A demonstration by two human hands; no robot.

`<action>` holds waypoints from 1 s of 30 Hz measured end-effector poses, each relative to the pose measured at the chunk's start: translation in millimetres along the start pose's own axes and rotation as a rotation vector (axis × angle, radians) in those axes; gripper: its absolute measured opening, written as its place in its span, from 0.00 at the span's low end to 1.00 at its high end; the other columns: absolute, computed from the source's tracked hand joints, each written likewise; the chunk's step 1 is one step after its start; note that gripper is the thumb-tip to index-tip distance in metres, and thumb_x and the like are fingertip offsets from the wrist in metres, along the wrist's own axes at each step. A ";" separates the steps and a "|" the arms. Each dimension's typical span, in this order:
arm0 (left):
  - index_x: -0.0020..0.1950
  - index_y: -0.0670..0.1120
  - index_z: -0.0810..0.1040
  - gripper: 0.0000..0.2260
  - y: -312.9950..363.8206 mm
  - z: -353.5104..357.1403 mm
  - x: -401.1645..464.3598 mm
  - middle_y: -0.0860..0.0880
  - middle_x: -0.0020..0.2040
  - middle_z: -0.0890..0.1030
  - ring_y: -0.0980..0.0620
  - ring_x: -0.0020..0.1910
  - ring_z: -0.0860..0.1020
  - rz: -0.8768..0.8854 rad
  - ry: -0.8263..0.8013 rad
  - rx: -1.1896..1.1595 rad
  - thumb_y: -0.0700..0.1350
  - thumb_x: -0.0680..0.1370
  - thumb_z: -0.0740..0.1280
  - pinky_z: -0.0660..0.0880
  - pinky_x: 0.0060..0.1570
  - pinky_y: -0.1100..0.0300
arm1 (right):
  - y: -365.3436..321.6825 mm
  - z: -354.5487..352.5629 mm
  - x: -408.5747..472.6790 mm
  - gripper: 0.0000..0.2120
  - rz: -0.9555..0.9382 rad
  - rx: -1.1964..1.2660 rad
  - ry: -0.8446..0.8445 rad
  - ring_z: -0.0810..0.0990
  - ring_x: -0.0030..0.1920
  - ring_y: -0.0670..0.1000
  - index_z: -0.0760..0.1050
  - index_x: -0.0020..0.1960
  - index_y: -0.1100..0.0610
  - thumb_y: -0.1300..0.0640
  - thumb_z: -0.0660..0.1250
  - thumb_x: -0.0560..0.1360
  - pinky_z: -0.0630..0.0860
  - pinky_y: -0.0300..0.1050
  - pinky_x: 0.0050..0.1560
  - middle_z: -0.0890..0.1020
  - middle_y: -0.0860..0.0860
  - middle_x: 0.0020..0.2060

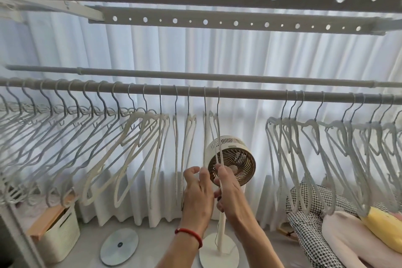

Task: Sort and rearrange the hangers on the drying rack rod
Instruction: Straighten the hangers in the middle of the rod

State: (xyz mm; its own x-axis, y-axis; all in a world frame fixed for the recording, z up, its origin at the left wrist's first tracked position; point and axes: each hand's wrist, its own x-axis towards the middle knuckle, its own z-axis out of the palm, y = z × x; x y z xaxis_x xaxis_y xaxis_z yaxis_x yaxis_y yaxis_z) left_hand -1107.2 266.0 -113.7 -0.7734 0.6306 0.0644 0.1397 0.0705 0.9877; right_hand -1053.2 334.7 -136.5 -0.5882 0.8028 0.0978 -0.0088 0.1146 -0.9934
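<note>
Both hands at mid-rod hangers.
Right hand (pixel 228 189) fingers pinch a hanger (pixel 218 152); left hand (pixel 199 189) fingers curled loosely, apart, gripping nothing. Bare rod (pixel 250 93) gap just right.

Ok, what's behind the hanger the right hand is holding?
Directly behind the hanger sits a standing fan, then white curtains. The right hand and left hand cover part of the fan's grille and pole.

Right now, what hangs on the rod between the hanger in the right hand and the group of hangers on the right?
Nothing: in the head view that stretch of rod is bare.
</note>
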 end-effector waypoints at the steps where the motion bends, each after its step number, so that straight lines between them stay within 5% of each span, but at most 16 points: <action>1: 0.64 0.49 0.65 0.13 0.9 -1.2 -0.1 0.59 0.40 0.75 0.67 0.29 0.78 -0.003 0.002 0.007 0.55 0.86 0.51 0.73 0.34 0.64 | 0.7 0.8 1.2 0.15 0.003 -0.004 0.001 0.74 0.44 0.47 0.74 0.57 0.49 0.44 0.51 0.86 0.70 0.40 0.41 0.76 0.48 0.48; 10: 0.64 0.51 0.63 0.10 1.0 -5.0 0.3 0.59 0.41 0.73 0.75 0.27 0.74 -0.008 -0.016 0.041 0.54 0.86 0.51 0.70 0.29 0.71 | 1.6 8.5 4.8 0.21 0.024 0.019 0.021 0.75 0.46 0.46 0.73 0.64 0.47 0.37 0.52 0.81 0.70 0.39 0.40 0.76 0.47 0.51; 14: 0.64 0.52 0.62 0.10 -0.1 -7.6 1.2 0.56 0.46 0.75 0.69 0.34 0.75 -0.021 0.006 0.051 0.55 0.86 0.51 0.74 0.34 0.67 | 1.4 8.3 3.9 0.21 0.032 0.033 0.029 0.75 0.49 0.49 0.73 0.62 0.45 0.36 0.51 0.80 0.71 0.42 0.42 0.77 0.50 0.55; 18: 0.67 0.51 0.63 0.16 -3.4 -8.3 3.9 0.49 0.54 0.78 0.52 0.49 0.79 -0.008 0.033 0.083 0.58 0.84 0.51 0.79 0.54 0.47 | 2.6 5.9 2.4 0.14 0.047 0.053 0.023 0.75 0.46 0.50 0.73 0.58 0.41 0.39 0.50 0.85 0.71 0.45 0.42 0.77 0.51 0.56; 30: 0.69 0.50 0.64 0.19 -3.9 -8.1 4.6 0.47 0.57 0.80 0.46 0.51 0.81 -0.019 0.033 0.120 0.60 0.83 0.51 0.79 0.48 0.52 | 5.8 2.1 3.7 0.16 0.029 -0.013 0.016 0.72 0.45 0.49 0.72 0.55 0.49 0.41 0.51 0.84 0.69 0.44 0.42 0.76 0.50 0.49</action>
State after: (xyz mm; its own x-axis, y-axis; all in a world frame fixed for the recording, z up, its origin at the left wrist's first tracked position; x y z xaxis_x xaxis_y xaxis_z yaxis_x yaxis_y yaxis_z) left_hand -1116.3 262.4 -116.1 -0.7966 0.6023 0.0525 0.1965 0.1758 0.9646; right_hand -1057.2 337.1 -142.0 -0.5748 0.8153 0.0700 0.0187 0.0986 -0.9950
